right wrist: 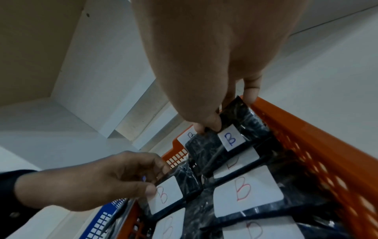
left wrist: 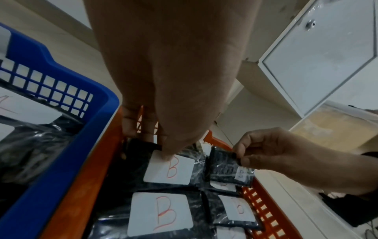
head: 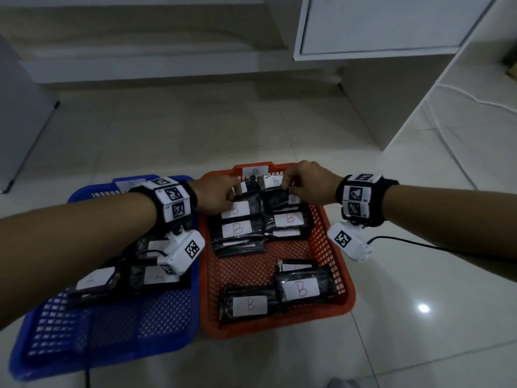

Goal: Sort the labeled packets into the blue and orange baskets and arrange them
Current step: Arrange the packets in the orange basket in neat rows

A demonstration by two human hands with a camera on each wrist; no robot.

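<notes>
The orange basket [head: 348, 287] holds several black packets with white B labels. At its far end my left hand [head: 218, 194] pinches the far edge of a packet with a red B [left wrist: 169, 171], thumb on the label's corner. Just right of it, my right hand [head: 307, 186] pinches the top edge of a packet with a small blue B label [right wrist: 231, 139] and holds it tilted above the right-hand stack. The blue basket [head: 112, 326] on the left holds packets labelled A [head: 159, 275], partly hidden by my left forearm.
Two more B packets [head: 300, 288] lie at the orange basket's near end, with bare mesh between them and the far stacks. Both baskets sit side by side on a pale tiled floor. A white cabinet [head: 377, 26] stands behind, and a black cable [head: 419, 243] trails right.
</notes>
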